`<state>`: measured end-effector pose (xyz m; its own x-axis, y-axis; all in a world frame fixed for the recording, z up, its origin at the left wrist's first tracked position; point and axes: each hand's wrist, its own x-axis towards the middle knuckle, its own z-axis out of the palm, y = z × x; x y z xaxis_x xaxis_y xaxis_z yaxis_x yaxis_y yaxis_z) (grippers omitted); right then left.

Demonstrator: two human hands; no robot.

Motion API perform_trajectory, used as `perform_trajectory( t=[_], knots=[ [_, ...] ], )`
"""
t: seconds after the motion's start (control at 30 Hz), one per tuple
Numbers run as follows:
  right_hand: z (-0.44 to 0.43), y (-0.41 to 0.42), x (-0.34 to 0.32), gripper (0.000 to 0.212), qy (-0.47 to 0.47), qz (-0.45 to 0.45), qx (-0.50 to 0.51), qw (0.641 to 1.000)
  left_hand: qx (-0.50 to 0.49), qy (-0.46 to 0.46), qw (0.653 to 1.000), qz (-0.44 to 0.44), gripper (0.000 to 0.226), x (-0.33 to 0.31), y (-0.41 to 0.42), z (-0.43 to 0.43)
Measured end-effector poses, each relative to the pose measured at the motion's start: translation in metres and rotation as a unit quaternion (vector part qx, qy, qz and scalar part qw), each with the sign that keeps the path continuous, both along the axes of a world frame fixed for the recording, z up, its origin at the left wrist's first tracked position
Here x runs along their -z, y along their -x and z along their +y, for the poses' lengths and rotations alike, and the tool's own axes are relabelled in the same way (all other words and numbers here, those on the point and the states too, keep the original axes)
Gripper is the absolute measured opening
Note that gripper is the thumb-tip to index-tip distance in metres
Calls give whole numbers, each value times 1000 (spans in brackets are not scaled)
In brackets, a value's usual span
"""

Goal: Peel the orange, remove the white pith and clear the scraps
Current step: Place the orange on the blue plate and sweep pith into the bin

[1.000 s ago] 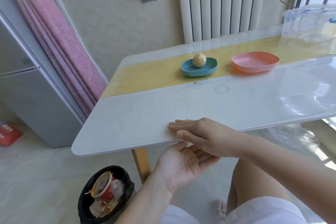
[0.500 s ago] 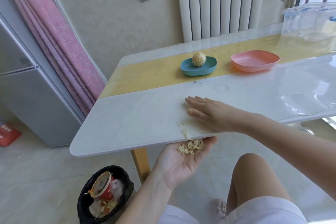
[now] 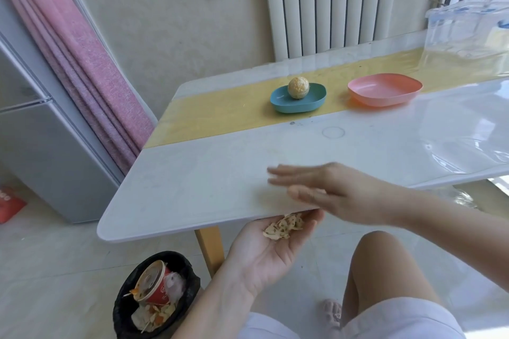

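Low on the left, a black bin (image 3: pixel 154 297) sits on the floor with trash in it. Your left hand (image 3: pixel 264 253) is palm up and loosely cupped just under the near edge of the table (image 3: pixel 192 195), with a small heap of scraps (image 3: pixel 283 227) lying on its fingers. The peeled orange (image 3: pixel 298 87) rests in the blue dish (image 3: pixel 297 104) farther back. Your right hand (image 3: pixel 330 190) lies flat above the edge with its fingers straight. It is blurred, so I cannot tell whether it touches the table. The pink dish (image 3: pixel 385 89) stands right of the blue one.
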<state>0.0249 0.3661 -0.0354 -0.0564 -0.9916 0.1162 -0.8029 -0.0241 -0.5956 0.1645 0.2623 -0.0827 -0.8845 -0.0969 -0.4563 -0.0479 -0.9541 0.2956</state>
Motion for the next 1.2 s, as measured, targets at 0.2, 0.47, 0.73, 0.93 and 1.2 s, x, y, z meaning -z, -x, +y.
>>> perform_trajectory(
  t=[0.2,0.47,0.73,0.93,1.2],
  knots=[
    [-7,19,17,70,-126,207,45,969,-9,-12,1000,-6,38,1,-3,-2],
    [3,-14,-2,60,-109,2,-81,991,-22,17,1000,-9,28,-1,-3,0],
    [-11,61,13,66,-156,182,155,958,5,-25,1000,-16,39,-2,-7,-3],
    [-10,-6,9,67,-118,136,-65,981,-32,8,999,-10,29,-3,-6,-2],
    [2,25,-2,61,-64,69,80,992,-3,3,1000,-18,38,-6,-9,-2]
  ],
)
